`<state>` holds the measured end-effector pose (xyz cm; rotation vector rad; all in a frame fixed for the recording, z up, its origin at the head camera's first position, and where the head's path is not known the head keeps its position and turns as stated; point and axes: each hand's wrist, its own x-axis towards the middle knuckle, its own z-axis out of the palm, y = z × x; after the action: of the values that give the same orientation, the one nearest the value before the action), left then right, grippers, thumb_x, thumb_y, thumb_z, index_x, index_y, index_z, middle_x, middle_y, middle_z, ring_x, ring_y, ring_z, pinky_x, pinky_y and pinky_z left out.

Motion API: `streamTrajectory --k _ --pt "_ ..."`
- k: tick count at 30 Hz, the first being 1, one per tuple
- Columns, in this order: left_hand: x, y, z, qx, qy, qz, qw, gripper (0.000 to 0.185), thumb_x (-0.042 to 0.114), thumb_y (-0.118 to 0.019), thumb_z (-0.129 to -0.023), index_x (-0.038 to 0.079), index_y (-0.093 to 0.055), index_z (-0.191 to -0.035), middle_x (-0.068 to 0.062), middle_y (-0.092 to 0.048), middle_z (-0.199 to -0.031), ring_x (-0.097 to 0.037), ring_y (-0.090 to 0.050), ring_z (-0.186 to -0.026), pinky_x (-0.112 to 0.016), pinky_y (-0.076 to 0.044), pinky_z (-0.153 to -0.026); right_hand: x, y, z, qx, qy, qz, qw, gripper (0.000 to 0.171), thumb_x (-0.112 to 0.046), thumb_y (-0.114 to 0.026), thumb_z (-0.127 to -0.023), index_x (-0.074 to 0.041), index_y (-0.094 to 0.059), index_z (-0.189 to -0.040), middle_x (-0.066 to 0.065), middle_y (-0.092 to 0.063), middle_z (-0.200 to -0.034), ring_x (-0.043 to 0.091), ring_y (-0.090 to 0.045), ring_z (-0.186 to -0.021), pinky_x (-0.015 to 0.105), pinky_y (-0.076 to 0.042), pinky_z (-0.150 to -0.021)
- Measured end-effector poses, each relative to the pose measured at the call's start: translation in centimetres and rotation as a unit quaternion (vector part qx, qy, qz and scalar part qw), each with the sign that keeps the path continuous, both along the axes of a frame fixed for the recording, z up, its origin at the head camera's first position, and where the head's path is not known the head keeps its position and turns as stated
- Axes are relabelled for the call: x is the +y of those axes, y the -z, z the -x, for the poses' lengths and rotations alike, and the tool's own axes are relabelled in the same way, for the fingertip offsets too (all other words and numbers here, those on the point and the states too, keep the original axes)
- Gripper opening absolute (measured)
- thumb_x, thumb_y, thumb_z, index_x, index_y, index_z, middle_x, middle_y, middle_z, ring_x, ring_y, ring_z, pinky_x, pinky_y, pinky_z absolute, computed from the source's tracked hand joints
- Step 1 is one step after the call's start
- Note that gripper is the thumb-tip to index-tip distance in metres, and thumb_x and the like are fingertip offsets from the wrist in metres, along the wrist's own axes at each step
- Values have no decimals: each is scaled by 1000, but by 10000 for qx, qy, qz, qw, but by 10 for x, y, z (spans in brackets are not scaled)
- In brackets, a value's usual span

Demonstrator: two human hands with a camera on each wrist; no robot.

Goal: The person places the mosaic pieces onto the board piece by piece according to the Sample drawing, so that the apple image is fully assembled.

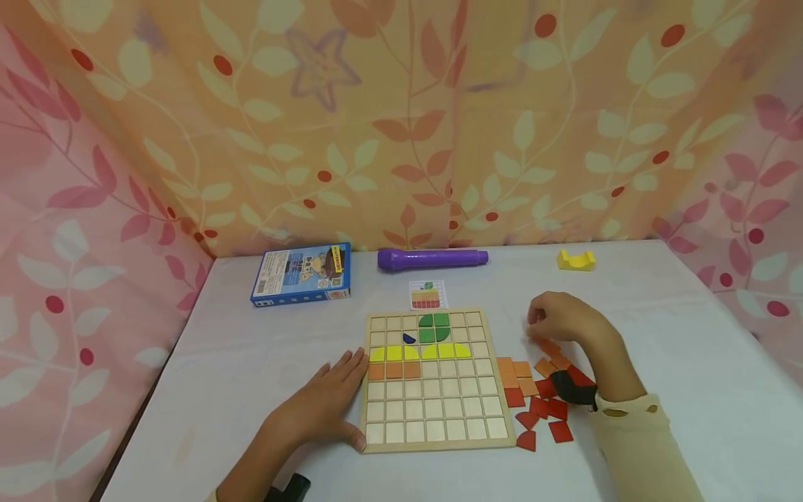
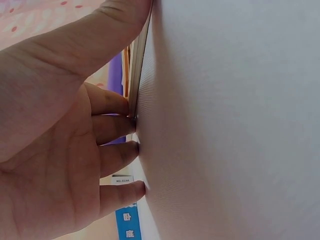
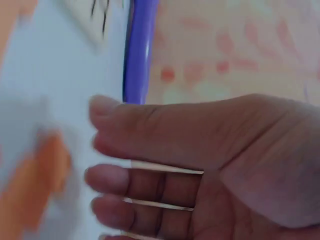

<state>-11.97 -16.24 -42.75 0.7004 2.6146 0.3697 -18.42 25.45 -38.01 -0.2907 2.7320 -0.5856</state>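
Note:
My left hand (image 1: pixel 323 404) lies spread along the left side of a wooden grid board (image 1: pixel 439 411). Its thumb is at the near corner and its fingertips meet the edge, as the left wrist view (image 2: pixel 55 150) also shows. Green pieces (image 1: pixel 434 328), a small dark blue piece (image 1: pixel 409 338), a row of yellow pieces (image 1: pixel 393 353) and three orange squares (image 1: pixel 394 370) lie in the grid. Right of the board, my right hand (image 1: pixel 561 316) hovers over loose orange tiles (image 1: pixel 544 367). In the right wrist view its thumb and index fingertips sit close together, with no piece visible between them.
Several red tiles (image 1: pixel 539 406) lie beside the board's right edge. Behind the board are a pattern card (image 1: pixel 429 295), a purple tube (image 1: pixel 433 259), a blue box (image 1: pixel 302 274) and a yellow block (image 1: pixel 576 261). Patterned curtains (image 1: pixel 401 125) border the white table (image 1: pixel 232 348).

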Motion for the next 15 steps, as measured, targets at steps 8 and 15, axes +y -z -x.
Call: streamTrajectory --k 8,15 --pt "1 -2 -2 -40 -74 -1 10000 134 64 -86 -56 3 -26 -158 -11 -18 -165 -31 -11 -152 -56 -18 -118 29 13 4 -677 494 -191 9963 22 -25 -78 -82 -7 -65 -79 5 -57 -75 23 -51 -72 35 -43 -62" --pt "1 -2 -2 -59 -61 -66 9999 133 64 -86 -56 3 -26 -158 -12 -18 -165 -32 -11 -152 -57 -18 -118 26 18 5 -690 271 3 9972 17 -18 -77 -82 -5 -65 -82 4 -58 -76 21 -52 -72 34 -45 -63"
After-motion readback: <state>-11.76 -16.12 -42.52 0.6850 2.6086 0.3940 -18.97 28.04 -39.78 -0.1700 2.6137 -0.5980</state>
